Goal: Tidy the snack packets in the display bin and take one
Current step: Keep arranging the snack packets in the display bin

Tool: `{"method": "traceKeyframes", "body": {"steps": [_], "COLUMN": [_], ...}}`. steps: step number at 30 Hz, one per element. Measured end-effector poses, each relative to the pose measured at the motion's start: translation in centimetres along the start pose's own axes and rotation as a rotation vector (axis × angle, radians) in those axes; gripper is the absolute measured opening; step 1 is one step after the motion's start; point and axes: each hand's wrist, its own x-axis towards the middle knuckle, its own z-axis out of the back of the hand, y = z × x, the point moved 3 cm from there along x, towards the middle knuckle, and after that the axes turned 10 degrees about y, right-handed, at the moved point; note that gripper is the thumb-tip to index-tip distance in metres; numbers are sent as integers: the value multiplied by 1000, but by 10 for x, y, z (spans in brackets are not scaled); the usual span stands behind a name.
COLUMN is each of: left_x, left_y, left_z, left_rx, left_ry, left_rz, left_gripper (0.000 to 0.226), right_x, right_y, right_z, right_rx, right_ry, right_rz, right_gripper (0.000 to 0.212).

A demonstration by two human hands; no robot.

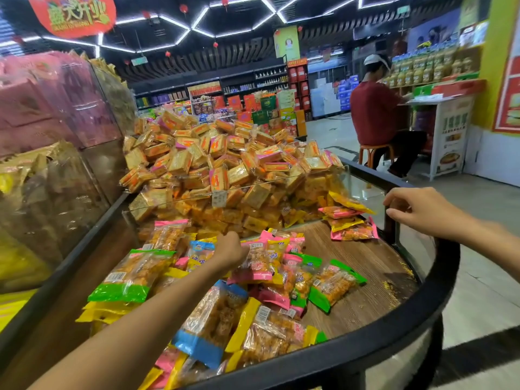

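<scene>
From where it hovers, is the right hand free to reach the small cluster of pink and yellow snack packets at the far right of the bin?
Probably yes. The right hand hovers beside the small pink and yellow packet cluster, with nothing between them.

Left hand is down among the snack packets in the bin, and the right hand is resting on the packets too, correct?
Not quite. The left hand is down among the snack packets, but the head view shows the right hand off the packets, up at the bin's glass wall on the right side.
</scene>
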Motion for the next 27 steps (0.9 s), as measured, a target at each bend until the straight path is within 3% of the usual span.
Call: {"method": "traceKeyframes", "body": {"steps": [3,9,13,17,27], "left_x": [5,48,88,121,173], "left_y": [-34,-130,-181,-212,-234], "left_z": [4,-23,-57,-96,-135], "left_rx": [48,-103,-210,-351,-518], "left_ry": [-158,-79,15,113,253], "left_rz": [-160,-336,-343,-288,-215], "left_gripper": [32,40,45,47,48], "right_x": [-6,-8,-5,-3,-1], "right_y": [-7,-8,-6,-4,-12], "right_z": [1,-5,-7,-8,-10], "right_rx": [-32,-36,-81,-80,-35], "right_ry": [43,111,173,225,187], "right_rz": [-6,28,63,97,115], "right_gripper": [18,20,18,29,29]}}
